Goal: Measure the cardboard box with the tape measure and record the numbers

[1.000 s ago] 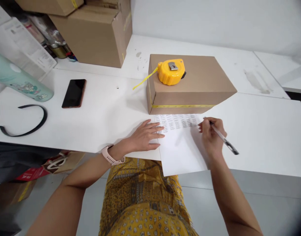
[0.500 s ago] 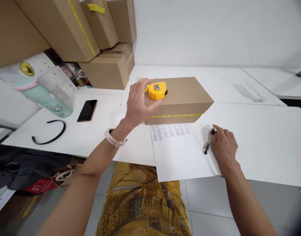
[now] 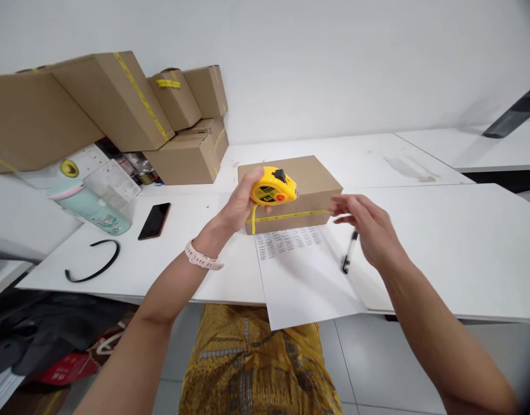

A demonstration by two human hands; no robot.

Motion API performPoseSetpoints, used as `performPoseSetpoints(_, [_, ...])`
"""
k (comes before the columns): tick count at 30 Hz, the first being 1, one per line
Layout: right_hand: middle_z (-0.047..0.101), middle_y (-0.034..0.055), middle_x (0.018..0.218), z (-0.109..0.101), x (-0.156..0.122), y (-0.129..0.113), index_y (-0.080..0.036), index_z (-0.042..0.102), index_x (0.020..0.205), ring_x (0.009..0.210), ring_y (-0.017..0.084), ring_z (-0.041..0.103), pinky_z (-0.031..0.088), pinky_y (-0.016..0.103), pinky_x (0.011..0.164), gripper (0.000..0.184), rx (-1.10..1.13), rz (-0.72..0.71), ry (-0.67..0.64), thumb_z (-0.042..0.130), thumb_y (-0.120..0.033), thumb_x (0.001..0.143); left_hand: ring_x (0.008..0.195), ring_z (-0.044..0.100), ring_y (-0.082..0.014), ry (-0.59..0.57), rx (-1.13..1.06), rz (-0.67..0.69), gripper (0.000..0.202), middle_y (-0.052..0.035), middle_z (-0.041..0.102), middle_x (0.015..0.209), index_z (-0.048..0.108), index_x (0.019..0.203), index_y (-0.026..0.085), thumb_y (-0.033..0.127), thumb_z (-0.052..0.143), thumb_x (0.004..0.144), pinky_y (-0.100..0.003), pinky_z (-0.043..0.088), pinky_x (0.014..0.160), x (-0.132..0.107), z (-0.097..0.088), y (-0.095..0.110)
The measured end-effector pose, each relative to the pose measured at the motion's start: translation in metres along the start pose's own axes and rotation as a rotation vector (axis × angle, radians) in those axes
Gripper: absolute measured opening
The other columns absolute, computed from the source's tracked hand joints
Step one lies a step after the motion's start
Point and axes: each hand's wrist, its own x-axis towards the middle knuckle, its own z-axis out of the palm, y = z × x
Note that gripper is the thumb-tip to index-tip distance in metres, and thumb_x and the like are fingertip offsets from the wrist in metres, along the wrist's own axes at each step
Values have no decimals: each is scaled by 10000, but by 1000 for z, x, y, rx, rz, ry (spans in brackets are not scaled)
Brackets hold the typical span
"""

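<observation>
My left hand (image 3: pixel 244 202) grips a yellow tape measure (image 3: pixel 273 187) in front of a closed cardboard box (image 3: pixel 314 176). A yellow strap loop hangs from the tape measure's left end. The box lies on the table with yellow tape along its near side. My right hand (image 3: pixel 371 225) is raised by the box's right end, fingers apart and slightly bent, with nothing seen in it. Below that hand a black-capped pen (image 3: pixel 349 253) rests beside a paper sheet (image 3: pixel 310 294) with rows of handwriting. The sheet's top edge meets the box's front, and its lower edge overhangs the table.
Several cardboard boxes (image 3: pixel 187 158) are stacked at the back left against the wall. Left on the table are a phone (image 3: pixel 154 221), a mint-green bottle (image 3: pixel 96 208) and a black curved band (image 3: pixel 111 262). A dark object (image 3: pixel 513 112) stands at the far right.
My left hand has picked the tape measure off the box top and turned it on its side. My right hand has risen from the table beside the pen toward the box. The camera view has tilted up.
</observation>
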Motion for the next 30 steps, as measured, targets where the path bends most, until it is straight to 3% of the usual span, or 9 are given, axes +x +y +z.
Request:
performPoseSetpoints(3, [730,97,902,26,23,-36,-218,723,869,846,233,688,563,355,707,613,185,123,-280,506,-791,881,999,692,-256,33,12,-37,487,-106,719,1095,630,1071,202,645,526,900,-276,523,553,-2,9,7])
performPoseSetpoints(6, [701,72,789,47,36,-50,-207,669,731,731,191,643,524,321,653,644,174,141,-365,560,-836,816,1026,678,-263,65,21,-39,468,-126,701,1131,624,1039,193,630,577,877,-260,513,535,-3,6,7])
performPoseSetpoints(9, [628,26,671,60,49,-54,-202,621,676,632,141,565,475,286,614,595,194,113,-395,676,-788,768,1016,676,-257,77,16,-10,462,-121,700,1125,646,1030,188,621,596,876,-249,511,528,-4,-3,10])
performPoseSetpoints(12, [595,1,661,59,77,-52,-196,615,688,621,116,538,467,272,631,460,270,79,-320,795,-611,774,975,674,-234,91,22,13,478,-101,717,1056,666,1043,191,635,600,878,-231,502,537,-2,-20,16])
performPoseSetpoints(16, [623,13,724,27,133,-35,-185,626,711,677,117,578,484,273,687,259,299,77,-147,762,-361,843,856,657,-192,286,103,-13,533,-90,718,1026,660,1071,188,642,684,793,-217,473,519,3,-65,19])
performPoseSetpoints(19, [654,29,773,-4,161,-8,-174,659,753,745,127,602,488,300,773,181,149,190,-20,719,-306,861,729,626,-162,367,165,-134,543,-77,723,952,657,1058,179,626,697,751,-220,445,498,4,-108,12])
performPoseSetpoints(22, [653,43,784,-17,167,20,-166,640,733,772,138,588,473,332,814,192,-16,281,64,688,-303,859,625,578,-144,369,212,-264,512,-59,716,832,659,1011,163,608,658,757,-228,425,489,3,-141,1])
performPoseSetpoints(25, [653,55,809,-12,162,38,-162,629,735,791,152,572,459,335,807,212,-119,309,22,666,-331,858,585,555,-147,345,223,-320,465,-72,712,783,664,937,148,576,653,755,-234,402,471,4,-155,-8])
performPoseSetpoints(30, [676,74,863,5,153,41,-180,618,771,787,186,564,447,349,752,296,-209,354,-21,741,-449,793,578,547,-147,292,224,-330,456,-63,706,792,663,942,166,581,657,754,-252,432,498,14,-153,-16])
